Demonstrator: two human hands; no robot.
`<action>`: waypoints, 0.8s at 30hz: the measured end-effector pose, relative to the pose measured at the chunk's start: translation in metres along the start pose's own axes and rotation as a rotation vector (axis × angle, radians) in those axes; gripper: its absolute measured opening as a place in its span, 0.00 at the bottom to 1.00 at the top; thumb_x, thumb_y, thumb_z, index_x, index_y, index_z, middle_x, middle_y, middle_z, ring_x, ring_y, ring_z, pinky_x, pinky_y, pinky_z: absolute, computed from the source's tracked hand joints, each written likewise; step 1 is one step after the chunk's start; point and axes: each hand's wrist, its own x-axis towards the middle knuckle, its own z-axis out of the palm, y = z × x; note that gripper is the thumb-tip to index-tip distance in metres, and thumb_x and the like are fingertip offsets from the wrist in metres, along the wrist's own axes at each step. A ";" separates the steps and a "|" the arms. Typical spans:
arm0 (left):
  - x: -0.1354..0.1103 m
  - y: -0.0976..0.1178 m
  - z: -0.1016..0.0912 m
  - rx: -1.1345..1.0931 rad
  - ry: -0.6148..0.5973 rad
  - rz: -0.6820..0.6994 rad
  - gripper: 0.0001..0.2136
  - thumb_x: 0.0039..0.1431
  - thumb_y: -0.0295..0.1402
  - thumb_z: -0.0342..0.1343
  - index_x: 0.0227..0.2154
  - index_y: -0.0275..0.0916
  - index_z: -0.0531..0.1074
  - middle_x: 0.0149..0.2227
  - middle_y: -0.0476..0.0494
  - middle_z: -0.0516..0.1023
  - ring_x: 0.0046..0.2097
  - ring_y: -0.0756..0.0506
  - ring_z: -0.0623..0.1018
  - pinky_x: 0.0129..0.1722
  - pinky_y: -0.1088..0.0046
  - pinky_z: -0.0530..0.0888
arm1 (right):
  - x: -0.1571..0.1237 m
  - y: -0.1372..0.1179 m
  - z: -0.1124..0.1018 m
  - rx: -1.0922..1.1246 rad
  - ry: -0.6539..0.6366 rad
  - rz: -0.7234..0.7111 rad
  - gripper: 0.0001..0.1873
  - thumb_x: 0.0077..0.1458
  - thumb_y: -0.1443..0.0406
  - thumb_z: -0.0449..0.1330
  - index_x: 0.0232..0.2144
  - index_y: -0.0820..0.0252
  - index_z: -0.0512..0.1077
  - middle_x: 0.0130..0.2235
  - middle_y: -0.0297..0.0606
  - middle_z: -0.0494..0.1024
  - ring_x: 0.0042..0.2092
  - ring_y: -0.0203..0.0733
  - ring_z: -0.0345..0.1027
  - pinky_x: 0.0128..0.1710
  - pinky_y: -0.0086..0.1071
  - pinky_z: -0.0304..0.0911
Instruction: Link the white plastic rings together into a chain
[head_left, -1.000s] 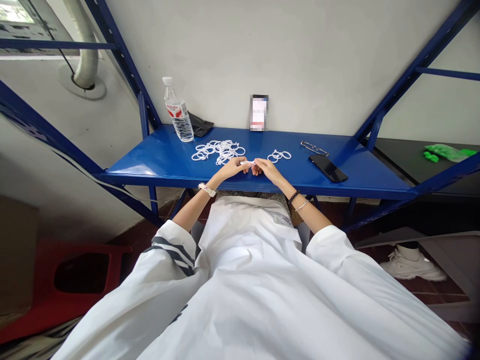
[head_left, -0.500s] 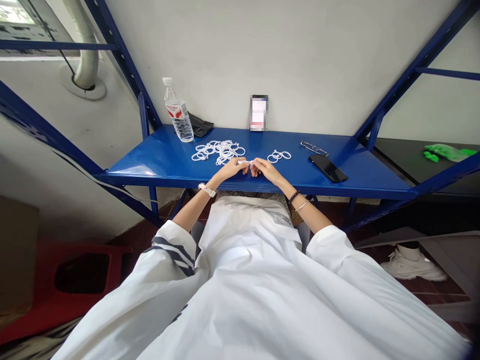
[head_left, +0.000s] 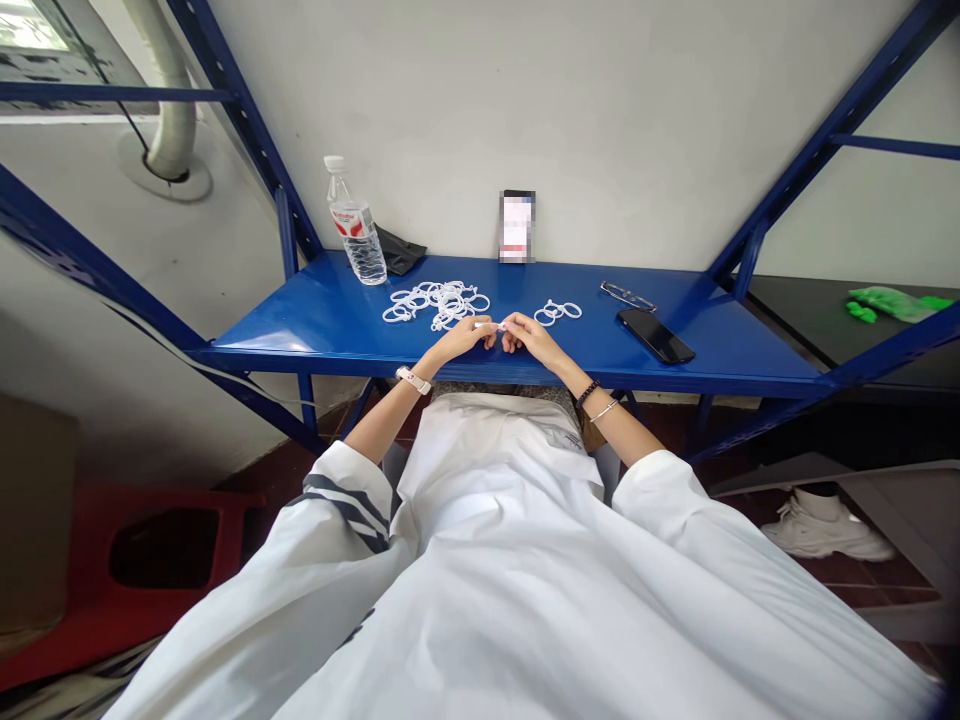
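At the front edge of the blue table (head_left: 337,335), my left hand (head_left: 463,338) and my right hand (head_left: 527,335) meet almost fingertip to fingertip. Between them is a small white strip (head_left: 491,325), pinched by both hands and mostly covered by the fingers. Just beyond my left hand lies a loose pile of thin white loops (head_left: 442,298), each with a small knot or head. A smaller group of similar white loops (head_left: 557,313) rests past my right hand, on its right.
A water bottle (head_left: 356,225) and a black pouch (head_left: 401,250) stand at the back left. One phone (head_left: 517,228) leans on the wall; a black phone (head_left: 656,336) lies at right near eyeglasses (head_left: 628,296). Blue metal posts (head_left: 247,130) frame the table.
My fingers have shifted very slightly around the white strip, with the right fingertips a little further left. The loops and other things on the table stay where they were.
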 end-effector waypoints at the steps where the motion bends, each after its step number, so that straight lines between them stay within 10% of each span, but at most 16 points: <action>1: 0.000 0.000 0.000 -0.001 0.000 0.000 0.17 0.61 0.45 0.48 0.23 0.39 0.66 0.25 0.47 0.74 0.31 0.48 0.74 0.40 0.70 0.71 | 0.000 0.000 0.000 0.002 0.001 0.003 0.21 0.59 0.45 0.60 0.33 0.56 0.68 0.23 0.29 0.75 0.25 0.34 0.66 0.29 0.28 0.61; 24: -0.003 0.006 -0.002 0.088 -0.029 0.018 0.19 0.62 0.47 0.47 0.21 0.39 0.67 0.25 0.47 0.72 0.30 0.48 0.71 0.40 0.70 0.70 | -0.002 -0.007 -0.005 0.044 -0.046 -0.025 0.20 0.54 0.47 0.64 0.29 0.57 0.72 0.24 0.32 0.74 0.28 0.36 0.66 0.30 0.30 0.58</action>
